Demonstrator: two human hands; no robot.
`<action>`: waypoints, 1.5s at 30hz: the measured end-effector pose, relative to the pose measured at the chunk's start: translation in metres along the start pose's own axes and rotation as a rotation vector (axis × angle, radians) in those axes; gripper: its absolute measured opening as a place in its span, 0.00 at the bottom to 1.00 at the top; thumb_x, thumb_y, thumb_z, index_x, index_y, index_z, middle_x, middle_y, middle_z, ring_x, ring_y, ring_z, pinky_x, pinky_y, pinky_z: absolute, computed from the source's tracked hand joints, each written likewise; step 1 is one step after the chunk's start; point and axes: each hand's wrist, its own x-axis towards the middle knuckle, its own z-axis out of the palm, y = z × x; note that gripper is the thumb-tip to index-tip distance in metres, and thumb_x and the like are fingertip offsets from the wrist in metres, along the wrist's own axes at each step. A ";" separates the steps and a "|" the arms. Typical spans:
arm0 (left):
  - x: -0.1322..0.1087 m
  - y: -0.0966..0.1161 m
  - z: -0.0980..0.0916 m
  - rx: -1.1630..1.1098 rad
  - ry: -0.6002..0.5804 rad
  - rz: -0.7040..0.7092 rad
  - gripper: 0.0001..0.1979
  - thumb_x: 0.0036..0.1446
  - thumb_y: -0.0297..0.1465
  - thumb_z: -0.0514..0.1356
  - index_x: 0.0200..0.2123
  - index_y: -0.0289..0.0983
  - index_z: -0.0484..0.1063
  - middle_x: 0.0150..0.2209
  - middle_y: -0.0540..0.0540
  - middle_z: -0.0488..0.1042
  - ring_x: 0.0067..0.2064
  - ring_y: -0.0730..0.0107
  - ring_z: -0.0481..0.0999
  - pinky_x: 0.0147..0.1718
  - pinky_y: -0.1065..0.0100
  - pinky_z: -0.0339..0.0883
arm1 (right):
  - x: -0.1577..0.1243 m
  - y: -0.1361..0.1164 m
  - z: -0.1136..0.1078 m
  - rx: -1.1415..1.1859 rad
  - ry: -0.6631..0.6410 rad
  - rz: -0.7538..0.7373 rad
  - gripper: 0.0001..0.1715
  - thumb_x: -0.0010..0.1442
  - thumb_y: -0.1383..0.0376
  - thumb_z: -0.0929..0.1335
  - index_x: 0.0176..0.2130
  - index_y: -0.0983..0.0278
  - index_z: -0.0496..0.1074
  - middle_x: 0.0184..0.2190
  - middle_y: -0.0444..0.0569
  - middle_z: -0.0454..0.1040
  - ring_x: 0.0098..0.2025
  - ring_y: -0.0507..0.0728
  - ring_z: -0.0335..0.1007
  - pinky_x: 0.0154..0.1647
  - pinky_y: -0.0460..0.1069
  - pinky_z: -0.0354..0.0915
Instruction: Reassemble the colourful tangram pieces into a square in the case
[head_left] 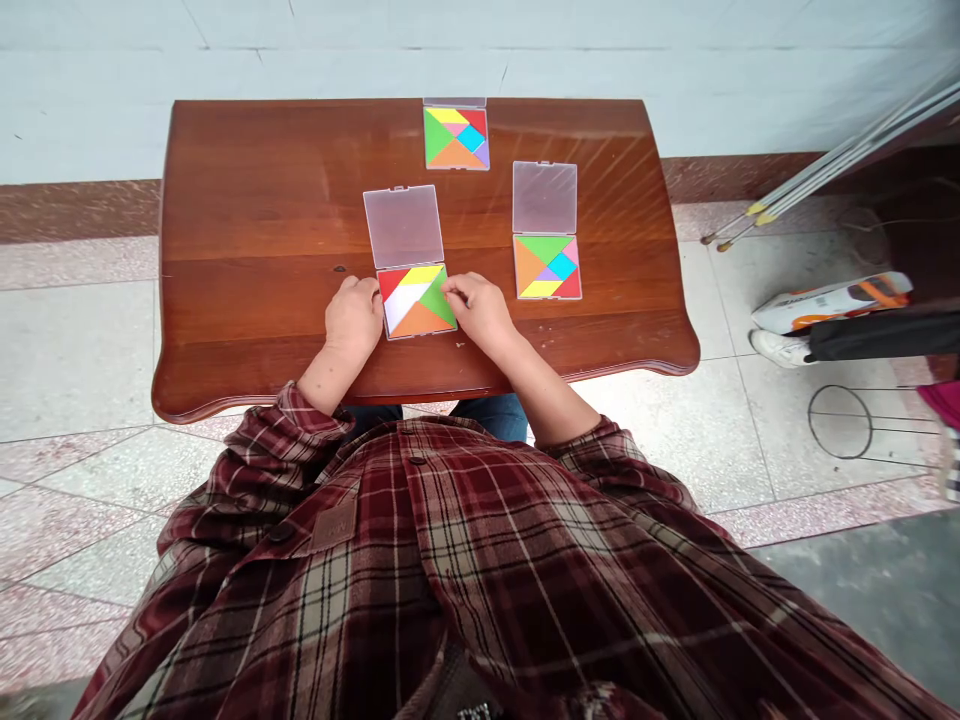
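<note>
Left hand point(351, 315) resting loosely against the open tangram case point(418, 325), bracing it on the wooden table point(225, 200), and the right hand point(476, 310) comes in, wrist low, fingertips bunched on the green triangle point(433, 300), grip hard to call! Clear lid point(403, 227) lies flat behind; another filled case point(547, 268) sits right, a third case point(456, 137) far up.

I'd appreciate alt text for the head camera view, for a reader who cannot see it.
A person's left hand and right hand touch an open tangram case on a polished wooden table, right fingers on its green piece. Two more open cases lie beyond.
</note>
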 end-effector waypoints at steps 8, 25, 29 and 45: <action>-0.050 -0.009 0.011 -0.028 -0.100 0.128 0.13 0.61 0.33 0.55 0.47 0.35 0.72 0.42 0.40 0.73 0.43 0.58 0.73 0.42 0.61 0.69 | -0.049 0.011 -0.014 -0.026 0.083 0.056 0.12 0.61 0.68 0.61 0.38 0.61 0.74 0.39 0.52 0.76 0.44 0.60 0.72 0.49 0.55 0.67; -0.057 -0.026 0.042 0.008 0.107 0.238 0.17 0.64 0.33 0.51 0.53 0.36 0.70 0.42 0.41 0.73 0.43 0.59 0.74 0.39 0.64 0.66 | -0.019 0.003 -0.036 -0.451 -0.162 0.189 0.22 0.56 0.59 0.71 0.49 0.66 0.72 0.50 0.59 0.72 0.53 0.66 0.68 0.52 0.58 0.65; -0.058 -0.024 0.040 0.003 0.102 0.234 0.16 0.65 0.32 0.50 0.51 0.36 0.71 0.42 0.41 0.73 0.43 0.59 0.73 0.40 0.64 0.66 | -0.002 0.005 -0.027 -0.570 -0.214 0.152 0.17 0.55 0.62 0.70 0.43 0.69 0.74 0.47 0.64 0.74 0.51 0.70 0.68 0.52 0.61 0.65; -0.061 -0.020 0.037 -0.013 0.059 0.224 0.17 0.65 0.31 0.48 0.51 0.35 0.71 0.43 0.39 0.72 0.45 0.57 0.73 0.40 0.63 0.66 | 0.031 -0.016 -0.028 -0.482 -0.280 -0.101 0.16 0.58 0.60 0.68 0.44 0.67 0.72 0.44 0.59 0.74 0.44 0.65 0.70 0.43 0.57 0.65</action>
